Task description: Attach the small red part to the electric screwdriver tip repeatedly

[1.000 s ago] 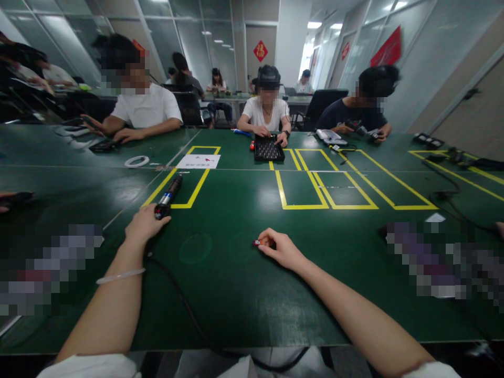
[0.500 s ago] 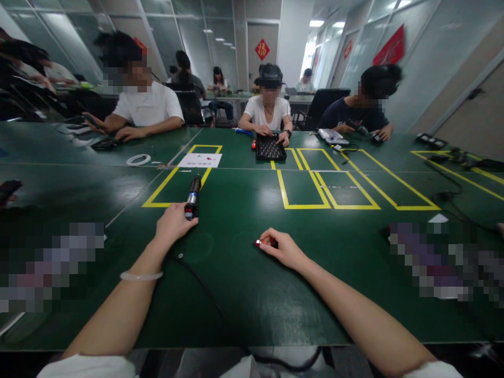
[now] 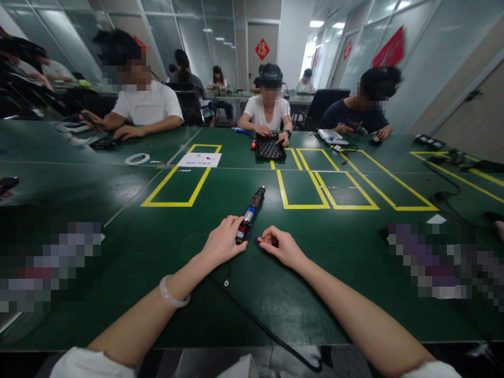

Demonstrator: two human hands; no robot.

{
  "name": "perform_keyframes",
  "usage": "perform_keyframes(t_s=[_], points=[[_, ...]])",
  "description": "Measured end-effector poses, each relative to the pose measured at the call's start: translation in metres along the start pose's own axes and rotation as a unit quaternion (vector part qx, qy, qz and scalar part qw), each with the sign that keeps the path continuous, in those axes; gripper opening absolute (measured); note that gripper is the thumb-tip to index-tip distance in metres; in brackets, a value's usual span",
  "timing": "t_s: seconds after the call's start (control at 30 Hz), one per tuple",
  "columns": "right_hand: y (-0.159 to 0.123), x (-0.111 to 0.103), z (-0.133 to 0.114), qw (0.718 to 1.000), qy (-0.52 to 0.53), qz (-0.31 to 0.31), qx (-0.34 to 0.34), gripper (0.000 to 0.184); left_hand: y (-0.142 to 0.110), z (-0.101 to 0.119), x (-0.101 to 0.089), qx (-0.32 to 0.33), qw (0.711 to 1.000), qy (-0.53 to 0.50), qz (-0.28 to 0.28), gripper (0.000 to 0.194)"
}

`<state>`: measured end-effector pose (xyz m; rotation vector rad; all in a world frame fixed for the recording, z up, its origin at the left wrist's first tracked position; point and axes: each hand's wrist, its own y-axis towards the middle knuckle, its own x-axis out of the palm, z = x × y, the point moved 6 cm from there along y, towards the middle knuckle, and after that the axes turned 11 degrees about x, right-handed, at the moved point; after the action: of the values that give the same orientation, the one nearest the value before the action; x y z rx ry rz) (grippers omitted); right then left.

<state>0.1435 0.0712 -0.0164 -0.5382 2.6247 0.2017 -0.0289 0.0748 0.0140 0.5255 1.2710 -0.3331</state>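
My left hand is closed around the rear end of a corded electric screwdriver, which is black with a blue and silver band. Its tip points away from me and slightly right, and a black cord runs from behind the hand over the table's front edge. Just to the right, my right hand pinches a small red piece between thumb and fingertips. Most of that piece is hidden by the fingers, so I cannot tell its kind. The two hands are close together but apart.
Yellow tape outlines mark the green table. A paper sheet and a white ring lie at the back left. Across the table a person handles a black tray. Blurred-out items flank me on both sides.
My left hand has moved right with the electric screwdriver, bringing it beside my right hand, and the cord has swung right too. My right hand has barely moved.
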Motion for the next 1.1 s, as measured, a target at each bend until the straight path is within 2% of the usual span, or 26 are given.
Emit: perform_keyframes(t_s=[0.17,0.33,0.5,0.67,0.9,1.1], points=[[0.001,0.002,-0.002,0.998,-0.058,0.014,-0.003,0.011,-0.002,0.024,0.004,0.031,0.999,-0.025,-0.012,0.061],[0.003,0.005,-0.003,0.988,-0.147,0.036,-0.015,0.016,-0.003,0.033,0.006,0.052,0.998,-0.040,-0.017,0.063],[0.002,0.006,-0.002,0.993,-0.113,0.017,-0.023,0.018,-0.003,0.034,0.008,0.055,0.997,-0.045,-0.012,0.063],[-0.003,0.003,-0.009,0.992,-0.111,0.029,-0.049,0.003,-0.002,0.035,0.008,0.061,0.998,-0.030,0.003,0.062],[-0.006,0.000,-0.014,0.991,-0.108,0.040,-0.066,0.013,0.002,0.036,0.011,0.040,0.999,0.015,0.007,0.060],[-0.007,0.000,-0.013,0.993,-0.094,0.022,-0.069,0.022,0.002,0.033,0.010,0.038,0.999,0.028,-0.001,0.055]])
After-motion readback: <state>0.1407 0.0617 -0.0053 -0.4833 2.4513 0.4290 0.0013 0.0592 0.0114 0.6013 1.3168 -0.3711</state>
